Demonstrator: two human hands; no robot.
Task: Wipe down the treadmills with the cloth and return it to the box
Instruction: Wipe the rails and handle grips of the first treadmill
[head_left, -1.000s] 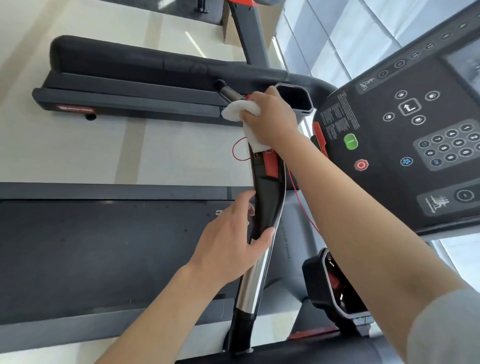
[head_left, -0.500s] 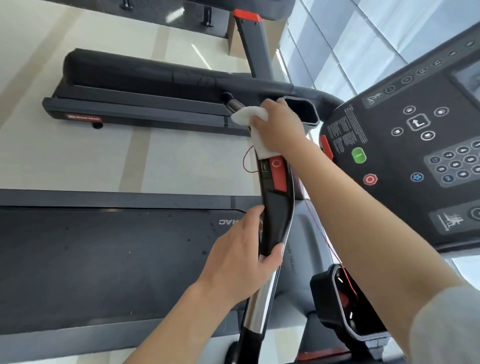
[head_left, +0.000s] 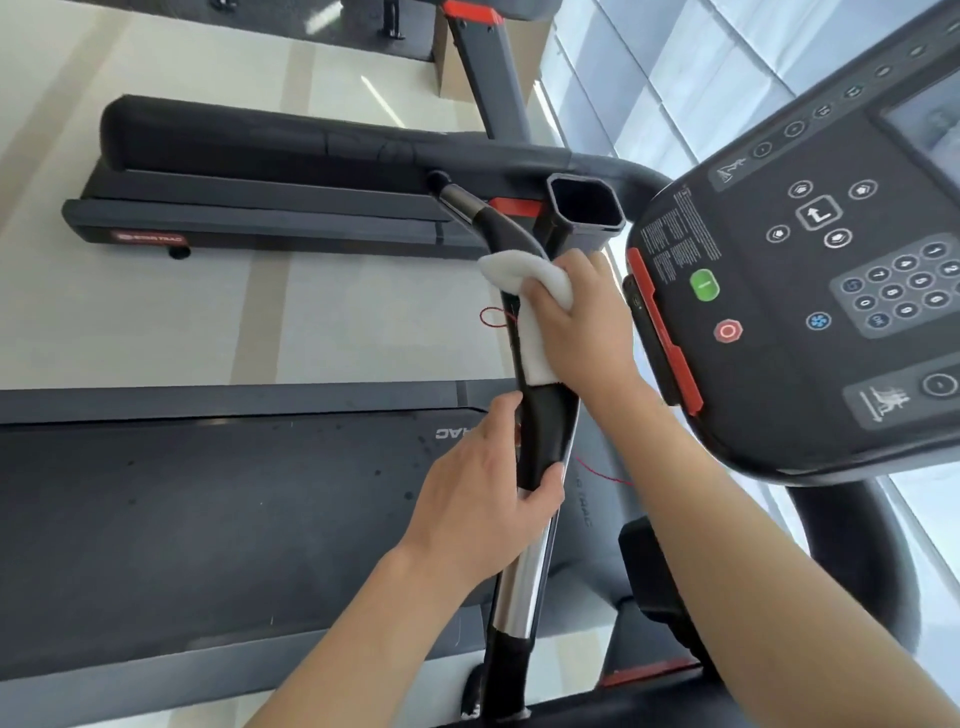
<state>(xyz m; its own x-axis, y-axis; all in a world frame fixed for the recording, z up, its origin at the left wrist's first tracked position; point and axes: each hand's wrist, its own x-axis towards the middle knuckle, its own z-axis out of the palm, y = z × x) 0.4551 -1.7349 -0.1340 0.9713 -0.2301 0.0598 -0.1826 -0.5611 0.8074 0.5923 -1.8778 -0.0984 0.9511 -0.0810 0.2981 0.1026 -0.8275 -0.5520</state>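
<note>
Item 1, treadmill belt (head_left: 208, 519): I log a wide dark deck across the lower left of the frame, with partial white lettering near its right end.

Item 2, second treadmill (head_left: 270, 182): it lies across the upper left, dark, with a small red label at its left end, separated from the first by a pale strip of floor (head_left: 156, 322).

Item 3, console (head_left: 810, 270): a black panel fills the upper right, carrying a green button (head_left: 704, 285), a red stop button (head_left: 728, 331), a number keypad and a red strip along its left edge.

Item 4, handrail (head_left: 545, 426): a black grip that turns to bright chrome lower down, running from centre top towards the bottom edge.

Item 5, right hand (head_left: 587, 322): at frame centre, I see it laid over the rail, fingers curled and pressing the cloth against the black grip.

Item 6, left hand (head_left: 483, 509): just below, fingers and thumb clasped round the rail where black meets chrome.

Item 7, cloth (head_left: 524, 291): white, folded, on the rail at centre. One bunched end sticks out to the upper left beyond the right fingertips; a flat strip hangs down the rail's left face beneath the palm, ending just above the left index finger.

Item 8, red cord (head_left: 493, 317): a thin loop just left of the cloth.
</note>
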